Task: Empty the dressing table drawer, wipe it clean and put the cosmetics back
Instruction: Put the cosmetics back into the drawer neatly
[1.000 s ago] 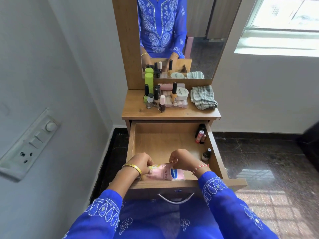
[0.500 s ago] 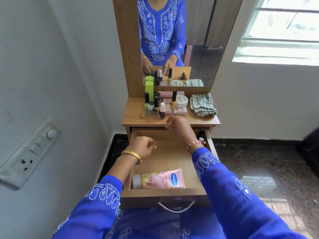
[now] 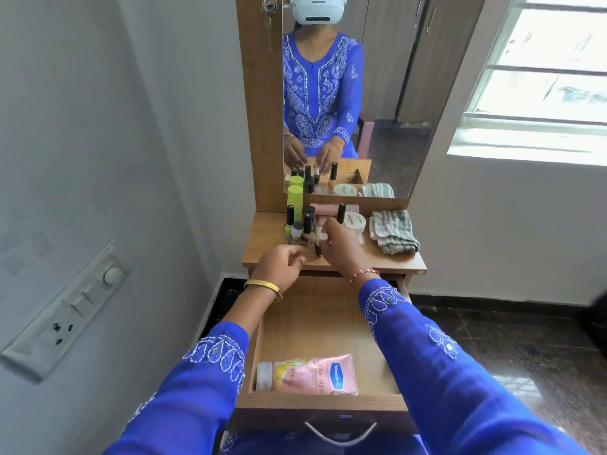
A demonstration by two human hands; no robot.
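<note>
Since half a second ago both hands have moved up out of the drawer (image 3: 328, 326) to the bench (image 3: 262, 254), and the pink tube (image 3: 308, 376) lies alone against the drawer's near wall. The right hand (image 3: 341, 247) reaches over the bench's front edge, its grip narrow round a small bottle (image 3: 323, 234) with a pale cap at the edge of the bottle cluster (image 3: 300, 224). The left hand (image 3: 282, 264) hovers just beside it, fingers curled; whether it holds anything cannot be told. The folded cloth (image 3: 392, 231) lies well apart on the right, with bare bench in front of it.
</note>
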